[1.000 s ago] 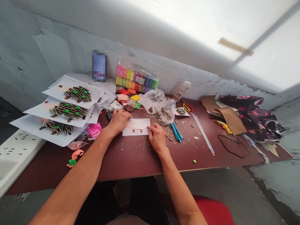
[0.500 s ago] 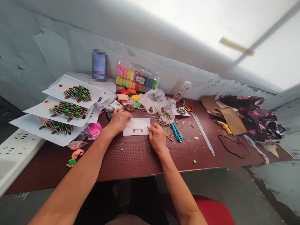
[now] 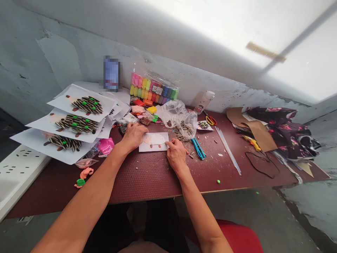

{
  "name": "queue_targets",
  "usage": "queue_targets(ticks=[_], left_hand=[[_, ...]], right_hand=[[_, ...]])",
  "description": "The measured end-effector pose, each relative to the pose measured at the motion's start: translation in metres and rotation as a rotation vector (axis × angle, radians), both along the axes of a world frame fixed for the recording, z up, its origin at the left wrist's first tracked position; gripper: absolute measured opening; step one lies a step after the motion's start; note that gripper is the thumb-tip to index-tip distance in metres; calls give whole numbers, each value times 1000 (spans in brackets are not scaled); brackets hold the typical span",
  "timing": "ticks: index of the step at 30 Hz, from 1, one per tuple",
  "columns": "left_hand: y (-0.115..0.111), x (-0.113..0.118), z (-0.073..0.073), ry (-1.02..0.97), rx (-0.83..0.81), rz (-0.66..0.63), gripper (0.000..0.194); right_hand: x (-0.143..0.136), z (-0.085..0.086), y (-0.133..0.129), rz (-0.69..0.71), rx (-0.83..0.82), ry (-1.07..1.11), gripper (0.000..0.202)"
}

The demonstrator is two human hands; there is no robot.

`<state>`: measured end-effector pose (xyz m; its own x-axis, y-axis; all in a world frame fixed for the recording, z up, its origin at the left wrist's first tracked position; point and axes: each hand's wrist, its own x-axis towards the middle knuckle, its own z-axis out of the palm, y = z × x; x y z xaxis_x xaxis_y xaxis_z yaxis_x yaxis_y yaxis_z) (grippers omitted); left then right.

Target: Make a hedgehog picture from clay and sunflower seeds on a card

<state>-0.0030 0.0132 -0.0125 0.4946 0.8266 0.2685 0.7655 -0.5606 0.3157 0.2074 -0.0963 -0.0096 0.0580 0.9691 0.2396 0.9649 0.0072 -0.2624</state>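
A small white paper card [image 3: 147, 149] lies on the tabletop between my hands. On it is a flat hedgehog-like shape [image 3: 158, 139] of pale clay, with small brown feet along its lower edge. My left hand [image 3: 133, 136] is closed at the card's upper left corner, fingers bent. At the right edge, my right hand [image 3: 176, 153] pinches the card between thumb and forefinger. Just beyond the right hand are a heap of striped sunflower seeds [image 3: 181, 133] and a blue utility knife [image 3: 198, 149].
Finished hedgehog cards [image 3: 97, 93] are stacked at left, by a white power strip [image 3: 15, 172]. Behind are packs of coloured clay [image 3: 150, 92], a plastic bag [image 3: 172, 112] and a white bottle [image 3: 204, 102]. Scissors [image 3: 210, 120], clear sticks [image 3: 229, 151] and a yellow glue gun [image 3: 252, 143] lie right.
The card has shifted very slightly between my hands. Both hands keep nearly the same place and grip; the other things on the table have not moved.
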Motion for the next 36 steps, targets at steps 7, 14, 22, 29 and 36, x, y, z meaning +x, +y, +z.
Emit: queue_targets(ticks=[7,14,22,29,36], left_hand=[[0,0,0,3,29,1,33],[-1,1,2,11,33,11,34],[1,-3,0,-11,7,23,38],[2,-3,0,2,-6,10,36],[3,-4,4,-6,14,31,35]], right_hand=[[4,-3,1,-61,9,87,40],[3,-4,1,-35,23,73,30],[-2,4,-1,-32,31,100,28],[-2,6,-1,9,-6,21,29],[-1,5,-1,-46,43,28,36]])
